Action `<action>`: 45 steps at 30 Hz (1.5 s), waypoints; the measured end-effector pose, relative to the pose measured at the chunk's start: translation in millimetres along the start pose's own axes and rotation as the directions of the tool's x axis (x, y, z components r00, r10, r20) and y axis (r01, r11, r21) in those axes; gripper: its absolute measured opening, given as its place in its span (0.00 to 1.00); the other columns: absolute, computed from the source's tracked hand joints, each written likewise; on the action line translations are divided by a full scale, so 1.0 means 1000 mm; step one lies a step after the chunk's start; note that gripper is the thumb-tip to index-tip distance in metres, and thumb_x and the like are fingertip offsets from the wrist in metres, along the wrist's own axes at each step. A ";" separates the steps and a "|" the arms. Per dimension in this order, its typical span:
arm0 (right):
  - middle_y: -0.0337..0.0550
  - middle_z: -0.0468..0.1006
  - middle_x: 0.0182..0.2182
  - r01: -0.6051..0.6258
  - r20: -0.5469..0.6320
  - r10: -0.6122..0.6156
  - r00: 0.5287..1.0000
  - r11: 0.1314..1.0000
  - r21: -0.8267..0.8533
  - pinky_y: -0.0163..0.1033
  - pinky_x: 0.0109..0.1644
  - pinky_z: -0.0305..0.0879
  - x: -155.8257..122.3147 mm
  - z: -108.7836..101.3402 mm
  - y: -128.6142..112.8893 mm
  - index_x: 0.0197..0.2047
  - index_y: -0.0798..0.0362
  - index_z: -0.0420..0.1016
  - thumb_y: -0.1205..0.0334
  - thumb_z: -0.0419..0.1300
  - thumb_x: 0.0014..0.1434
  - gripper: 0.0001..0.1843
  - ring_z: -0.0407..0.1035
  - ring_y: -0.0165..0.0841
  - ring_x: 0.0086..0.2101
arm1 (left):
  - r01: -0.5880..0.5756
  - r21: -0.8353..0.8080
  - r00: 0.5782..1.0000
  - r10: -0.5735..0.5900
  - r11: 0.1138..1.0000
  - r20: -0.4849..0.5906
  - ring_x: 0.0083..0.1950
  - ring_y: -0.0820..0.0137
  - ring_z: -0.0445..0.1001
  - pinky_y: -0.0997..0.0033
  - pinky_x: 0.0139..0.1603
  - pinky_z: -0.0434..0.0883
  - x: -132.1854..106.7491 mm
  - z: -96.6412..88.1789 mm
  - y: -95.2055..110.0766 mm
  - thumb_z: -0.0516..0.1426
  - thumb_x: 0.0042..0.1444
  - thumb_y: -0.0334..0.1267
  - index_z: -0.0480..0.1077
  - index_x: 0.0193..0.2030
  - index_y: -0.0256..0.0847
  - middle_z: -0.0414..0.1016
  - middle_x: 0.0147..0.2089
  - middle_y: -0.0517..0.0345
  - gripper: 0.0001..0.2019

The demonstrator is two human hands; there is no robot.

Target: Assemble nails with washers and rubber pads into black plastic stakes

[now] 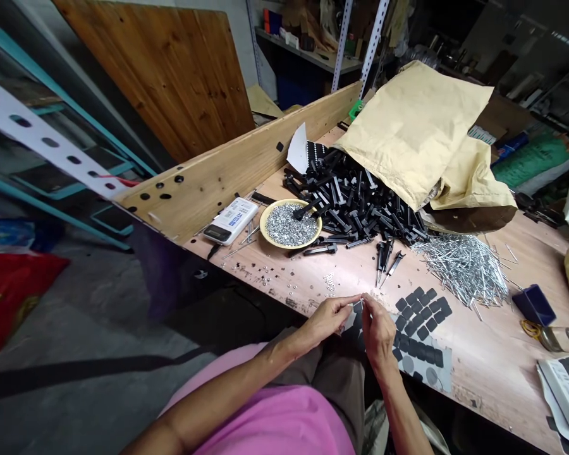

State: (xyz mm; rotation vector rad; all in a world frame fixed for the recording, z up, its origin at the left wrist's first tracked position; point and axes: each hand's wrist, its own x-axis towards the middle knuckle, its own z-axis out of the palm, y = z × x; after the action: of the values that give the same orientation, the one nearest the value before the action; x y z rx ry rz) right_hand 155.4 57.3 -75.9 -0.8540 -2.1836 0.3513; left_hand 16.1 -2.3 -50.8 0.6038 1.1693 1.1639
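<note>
My left hand point(329, 317) and my right hand point(377, 328) meet in a pinch at the near edge of the wooden table point(493, 360). Their fingertips close together on something tiny that I cannot make out. Just under and right of them lies a sheet of black adhesive pads point(422, 335). A few small silver washers point(329, 282) lie just beyond my fingers. Three assembled black pieces point(386, 258) rest a little farther out.
A yellow bowl of small silver parts point(291, 223) stands at the left, beside a white scale point(231, 220). A heap of black plastic parts point(355, 199) spills from a tan paper sack point(412, 126). Silver pins point(464, 265) are piled at right, near a blue tray point(533, 304).
</note>
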 end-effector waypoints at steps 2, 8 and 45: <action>0.46 0.80 0.37 0.010 -0.006 -0.010 1.000 1.000 -0.015 0.42 0.44 0.72 0.003 -0.003 -0.002 0.43 0.50 0.74 0.65 0.52 0.62 0.10 0.75 0.36 0.39 | -0.007 0.025 1.000 0.007 1.000 -0.009 0.21 0.80 0.52 0.79 0.22 0.57 0.001 0.001 -0.001 0.55 0.52 0.41 0.69 0.54 0.30 0.52 0.20 0.70 0.24; 0.45 0.79 0.32 -0.190 0.001 0.193 0.981 0.969 0.160 0.40 0.40 0.71 0.008 -0.007 -0.008 0.36 0.51 0.77 0.60 0.55 0.60 0.10 0.74 0.34 0.35 | 0.070 -0.044 0.996 -0.068 0.997 0.055 0.19 0.82 0.49 0.81 0.19 0.50 0.000 -0.004 0.007 0.56 0.51 0.40 0.69 0.55 0.33 0.52 0.19 0.71 0.24; 0.43 0.79 0.33 -0.259 -0.121 0.285 0.951 0.946 0.194 0.37 0.36 0.73 0.008 -0.006 -0.013 0.41 0.52 0.71 0.62 0.59 0.57 0.08 0.75 0.32 0.32 | 0.162 -0.137 0.981 -0.145 0.977 0.126 0.15 0.85 0.44 0.79 0.16 0.39 -0.001 0.002 0.010 0.55 0.54 0.39 0.66 0.58 0.34 0.54 0.17 0.72 0.24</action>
State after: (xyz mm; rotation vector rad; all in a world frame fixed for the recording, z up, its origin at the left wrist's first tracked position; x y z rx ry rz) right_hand 149.8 53.1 -61.1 -1.0501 -1.8690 0.5897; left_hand 14.0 0.5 -41.3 0.4537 1.0042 1.0585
